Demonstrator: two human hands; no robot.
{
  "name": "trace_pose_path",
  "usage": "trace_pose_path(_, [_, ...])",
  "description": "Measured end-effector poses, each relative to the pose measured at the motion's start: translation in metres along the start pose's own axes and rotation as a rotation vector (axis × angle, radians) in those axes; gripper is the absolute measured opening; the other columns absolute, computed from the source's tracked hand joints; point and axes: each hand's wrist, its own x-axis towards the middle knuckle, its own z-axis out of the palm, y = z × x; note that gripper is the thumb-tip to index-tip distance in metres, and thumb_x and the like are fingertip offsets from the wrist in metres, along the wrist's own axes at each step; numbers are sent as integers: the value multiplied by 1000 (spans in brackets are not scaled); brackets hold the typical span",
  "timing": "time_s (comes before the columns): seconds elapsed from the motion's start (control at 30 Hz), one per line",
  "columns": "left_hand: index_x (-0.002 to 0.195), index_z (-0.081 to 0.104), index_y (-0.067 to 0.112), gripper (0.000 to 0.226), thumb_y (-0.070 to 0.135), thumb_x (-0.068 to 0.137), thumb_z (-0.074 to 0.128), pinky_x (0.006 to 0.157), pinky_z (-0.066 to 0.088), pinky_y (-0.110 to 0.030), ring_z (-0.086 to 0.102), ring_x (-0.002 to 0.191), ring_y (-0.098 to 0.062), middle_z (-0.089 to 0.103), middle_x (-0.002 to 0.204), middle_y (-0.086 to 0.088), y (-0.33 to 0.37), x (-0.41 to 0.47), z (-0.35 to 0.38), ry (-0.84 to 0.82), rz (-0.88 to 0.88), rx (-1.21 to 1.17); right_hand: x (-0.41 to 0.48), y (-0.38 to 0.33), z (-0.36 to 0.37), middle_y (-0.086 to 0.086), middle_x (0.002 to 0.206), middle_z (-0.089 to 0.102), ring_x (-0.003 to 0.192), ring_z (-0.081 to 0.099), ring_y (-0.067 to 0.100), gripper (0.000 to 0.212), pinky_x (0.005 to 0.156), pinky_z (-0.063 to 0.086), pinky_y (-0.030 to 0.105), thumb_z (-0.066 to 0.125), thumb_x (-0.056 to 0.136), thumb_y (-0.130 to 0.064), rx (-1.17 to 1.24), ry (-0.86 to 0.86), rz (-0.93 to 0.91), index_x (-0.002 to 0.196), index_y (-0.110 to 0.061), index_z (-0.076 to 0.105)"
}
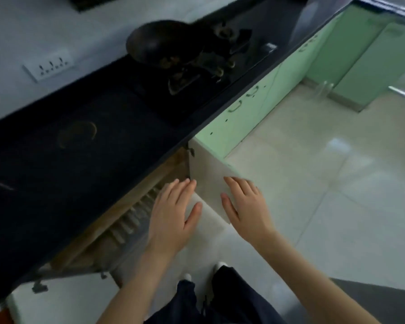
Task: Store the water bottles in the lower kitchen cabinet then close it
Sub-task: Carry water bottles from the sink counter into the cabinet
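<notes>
Both your hands spread flat: left hand (173, 216) before the open lower cabinet (126, 202), right hand (246, 206) on its door (206, 174). Blurred water bottles (126, 224) line up inside, 9 o'clock. Dark counter (84, 160) holds a wok (159, 45) at 12; pale tiled floor (325, 183) at 3.

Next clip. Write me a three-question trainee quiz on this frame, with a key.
1. True or false: the white cabinet door beside the person is fully shut.
2. What do the left hand and the right hand carry? A) a bottle each B) one bottle between them C) no bottle
3. Fill in: the closed cabinet fronts further along the counter are pale ____.
Key: 1 false; 2 C; 3 green.
</notes>
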Motion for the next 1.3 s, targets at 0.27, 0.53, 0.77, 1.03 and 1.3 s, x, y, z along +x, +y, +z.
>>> trace_pose_path(0.27, [140,53,17,55,48,98,35,114,28,-36,48,134,-23,56,141,-1,9,2,36,-222,272,19,-103,36,0,7,117,68,104,64,28,48,84,55,39,40,98,-38,-69,140,357,124,-5,64])
trace_pose_path(0.53, [132,60,15,52,46,94,42,106,37,-32,57,121,-21,64,129,-1,85,71,110,-360,438,-48,-134,130,-46,4,115,69,102,65,24,48,83,54,34,41,98,-38,-101,207,617,125,-7,64])
trace_pose_path(0.77, [131,61,13,52,45,96,40,102,47,-41,58,119,-20,64,128,-1,211,158,183,-361,481,-65,-118,259,-116,6,115,69,103,66,24,49,85,55,37,43,96,-40,-104,269,691,124,-6,64])
trace_pose_path(1.03, [132,60,12,53,45,96,38,104,46,-41,56,121,-21,63,129,-2,353,252,238,-337,592,-98,-86,383,-210,9,114,69,104,65,25,49,88,53,36,42,97,-38,-124,426,718,125,-4,63])
trace_pose_path(1.3, [131,61,15,52,47,97,38,104,37,-29,56,122,-17,63,129,2,411,331,329,-395,638,-100,-54,495,-219,6,115,69,107,64,23,51,90,54,36,40,97,-41,-103,433,788,127,-6,63])
